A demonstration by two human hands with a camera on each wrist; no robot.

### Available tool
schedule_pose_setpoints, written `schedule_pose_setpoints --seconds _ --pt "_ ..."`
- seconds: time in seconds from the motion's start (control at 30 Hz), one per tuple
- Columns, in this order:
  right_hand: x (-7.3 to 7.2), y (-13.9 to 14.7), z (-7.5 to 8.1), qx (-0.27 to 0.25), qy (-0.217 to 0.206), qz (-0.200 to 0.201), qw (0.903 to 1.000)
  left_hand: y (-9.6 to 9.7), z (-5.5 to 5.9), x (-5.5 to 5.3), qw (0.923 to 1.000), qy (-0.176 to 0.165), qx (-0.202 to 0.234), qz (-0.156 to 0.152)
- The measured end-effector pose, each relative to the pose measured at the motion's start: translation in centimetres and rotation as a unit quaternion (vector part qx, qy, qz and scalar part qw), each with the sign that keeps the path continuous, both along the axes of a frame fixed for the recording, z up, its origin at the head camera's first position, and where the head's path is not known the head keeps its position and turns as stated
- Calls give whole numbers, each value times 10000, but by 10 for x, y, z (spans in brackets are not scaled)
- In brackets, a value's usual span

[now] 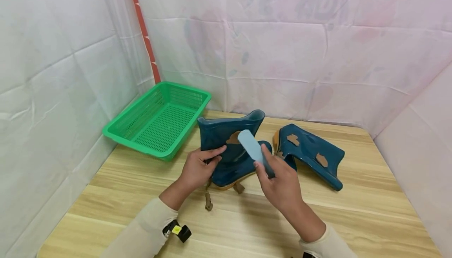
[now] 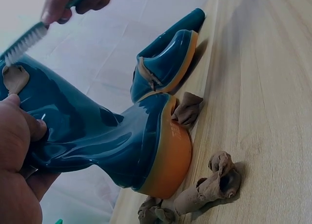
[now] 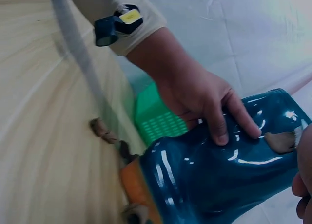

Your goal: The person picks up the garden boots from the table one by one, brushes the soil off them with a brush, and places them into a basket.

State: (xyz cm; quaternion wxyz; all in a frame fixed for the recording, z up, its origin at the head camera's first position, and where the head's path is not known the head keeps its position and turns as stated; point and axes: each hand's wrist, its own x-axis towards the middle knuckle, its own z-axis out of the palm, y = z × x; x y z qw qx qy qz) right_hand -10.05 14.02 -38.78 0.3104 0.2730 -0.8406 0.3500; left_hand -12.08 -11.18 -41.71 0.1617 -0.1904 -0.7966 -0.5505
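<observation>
A dark teal rain boot (image 1: 231,164) with an orange sole stands on the table, and my left hand (image 1: 201,166) grips its shaft, thumb and finger showing on the near side. On that shaft sticks a brown clay-like patch (image 1: 234,138). My right hand (image 1: 282,179) holds a brush (image 2: 24,43) by its handle; its white bristles touch the patch in the left wrist view. Behind, a second boot (image 1: 310,148) lies on its side with brown patches (image 1: 293,139) on it.
A green plastic basket (image 1: 166,152) stands at the back left. Several brown lumps (image 2: 207,187) lie on the wooden table (image 1: 226,226) by the sole of the boot. White cloth walls (image 1: 268,54) close off the back and sides.
</observation>
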Motion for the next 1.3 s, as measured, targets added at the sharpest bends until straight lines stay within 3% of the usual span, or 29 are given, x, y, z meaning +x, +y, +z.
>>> schedule_pose_setpoints --seconds 0.1,0.33,0.4,0.57,0.63,0.87,1.07,1.13,1.3 --pt "-3 -1 2 -100 136 -39 9998 0 -1 0 10000 42 -55 20" --pt "2 -3 -9 642 -710 -53 9954 -2 -3 -1 9999 91 -40 -47" --pt "3 -2 -9 547 -601 -1 9967 -3 -3 -1 10000 80 -33 -43" --pt "-2 -1 -2 -65 119 28 9999 -3 -2 -1 9999 135 -96 -36" --pt "-3 -1 -2 -136 153 -11 9998 -2 -2 -1 9998 160 -131 -33" --pt "3 -2 -10 528 -678 89 9963 -1 -1 0 9999 70 -79 -9" --pt "-2 3 -5 -285 149 -73 9995 -1 -1 0 9999 90 -94 18" --pt "-4 3 -4 -364 229 -158 9989 -1 -1 -1 9999 91 -99 14" --pt "1 -1 -12 344 -542 148 9978 -1 -2 -1 9999 116 -76 -9"
